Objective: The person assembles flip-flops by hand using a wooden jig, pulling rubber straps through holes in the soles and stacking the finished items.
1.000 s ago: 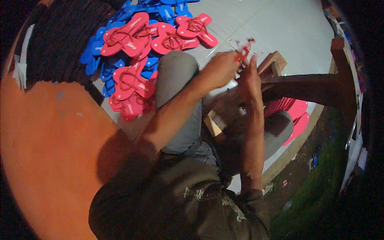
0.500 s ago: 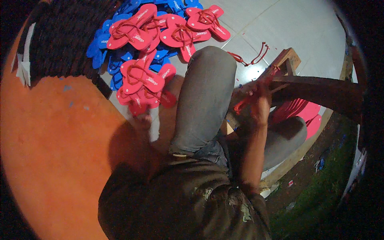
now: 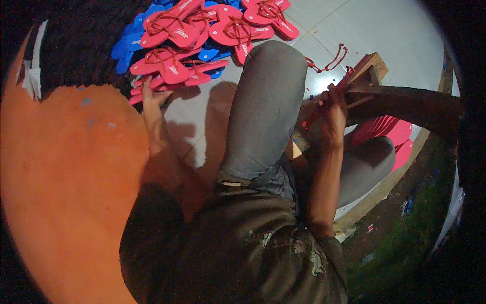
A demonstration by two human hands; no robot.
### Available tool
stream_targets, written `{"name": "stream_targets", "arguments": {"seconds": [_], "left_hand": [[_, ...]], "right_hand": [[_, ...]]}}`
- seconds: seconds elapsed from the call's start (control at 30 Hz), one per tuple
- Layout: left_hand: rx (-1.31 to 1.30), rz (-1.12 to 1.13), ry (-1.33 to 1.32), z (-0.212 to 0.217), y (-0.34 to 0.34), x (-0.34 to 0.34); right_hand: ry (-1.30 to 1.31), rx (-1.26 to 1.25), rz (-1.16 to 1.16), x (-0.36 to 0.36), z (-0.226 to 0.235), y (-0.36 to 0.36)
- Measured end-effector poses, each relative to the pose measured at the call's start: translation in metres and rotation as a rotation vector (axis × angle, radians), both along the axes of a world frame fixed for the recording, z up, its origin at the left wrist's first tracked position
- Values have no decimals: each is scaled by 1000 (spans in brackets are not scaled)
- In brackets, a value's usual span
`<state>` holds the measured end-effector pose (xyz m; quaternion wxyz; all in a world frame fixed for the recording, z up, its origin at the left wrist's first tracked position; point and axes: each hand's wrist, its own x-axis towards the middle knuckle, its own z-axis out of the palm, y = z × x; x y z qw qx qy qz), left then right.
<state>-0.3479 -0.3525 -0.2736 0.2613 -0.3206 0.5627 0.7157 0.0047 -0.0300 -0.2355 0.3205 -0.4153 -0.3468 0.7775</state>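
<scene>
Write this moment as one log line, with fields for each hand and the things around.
left hand: on red flip-flop pile | right hand: at wooden block | nearby: loose red straps, stacked red soles

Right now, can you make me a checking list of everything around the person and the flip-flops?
Surface: pale tiled floor, partly shaded.
Job's things: pile of red rubber flip-flops over blue rubber flip-flops; stack of plain red soles on the right; dark wooden beam on a small wooden stand.
Clutter: loose red straps on the floor.
Hands: left hand on the edge of the red pile; right hand gripping the beam's near end.
Cables: nothing seen.
Surroundings: orange wall on the left, grass on the right.
</scene>
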Motion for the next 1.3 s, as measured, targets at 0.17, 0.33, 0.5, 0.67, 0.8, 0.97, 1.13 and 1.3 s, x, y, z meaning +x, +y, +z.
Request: {"name": "stream_targets", "arguments": {"seconds": [0.17, 0.33, 0.5, 0.67, 0.8, 0.97, 1.13, 1.3], "left_hand": [[346, -80, -7, -10, -26, -21], [-485, -612, 1042, -58, -45, 74], [-642, -401, 209, -118, -105, 149], [-897, -737, 426, -104, -96, 174], [-779, -1104, 477, -108, -41, 225], [-656, -1420, 444, -123, 11, 282], [-692, -1467, 384, -132, 2, 267], [-755, -1426, 353, -134, -8, 226]], "right_hand": [[-63, 36, 12, 1, 10, -3], [65, 47, -57, 12, 5, 6], [-100, 98, 70, 11, 16, -2], [-221, 249, 69, 12, 14, -2], [-407, 293, 103, 13, 15, -3], [-543, 371, 164, 16, 12, 1], [-478, 644, 195, 23, -2, 12], [-289, 332, 85, 17, 25, 10]]}}
